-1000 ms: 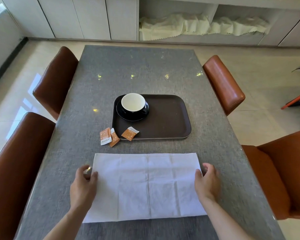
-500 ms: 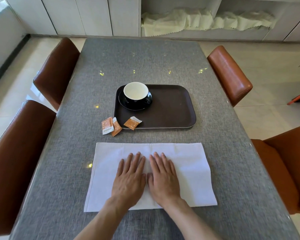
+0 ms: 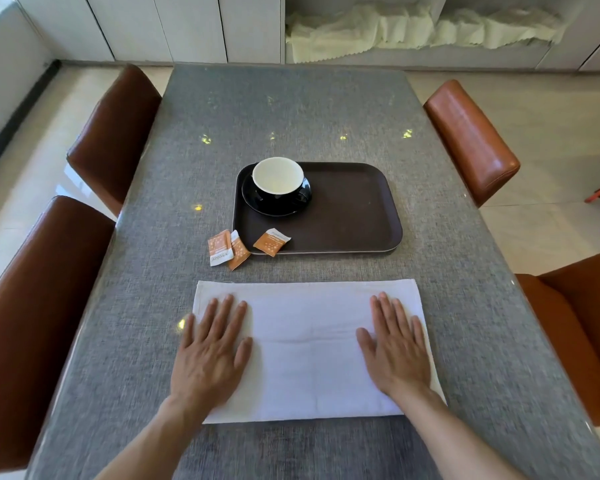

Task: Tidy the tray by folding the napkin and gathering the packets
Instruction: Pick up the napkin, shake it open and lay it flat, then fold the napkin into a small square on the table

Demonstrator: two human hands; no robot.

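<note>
A white napkin (image 3: 309, 348), folded into a wide rectangle, lies flat on the grey table in front of me. My left hand (image 3: 212, 351) presses palm-down on its left end, fingers spread. My right hand (image 3: 397, 348) rests flat on its right end. Beyond the napkin sits a dark brown tray (image 3: 354, 216). One orange packet (image 3: 271, 242) lies over the tray's near left rim. Two more orange packets (image 3: 226, 249) lie overlapping on the table just left of the tray.
A black cup with a white inside (image 3: 278, 181) stands on a black saucer in the tray's far left corner. Brown leather chairs (image 3: 35, 306) line both sides of the table (image 3: 291, 116). White cabinets stand along the far wall.
Both hands slid apart from the napkin's middle out to its left and right ends, palms flat. A second ago they held the napkin's far corners.
</note>
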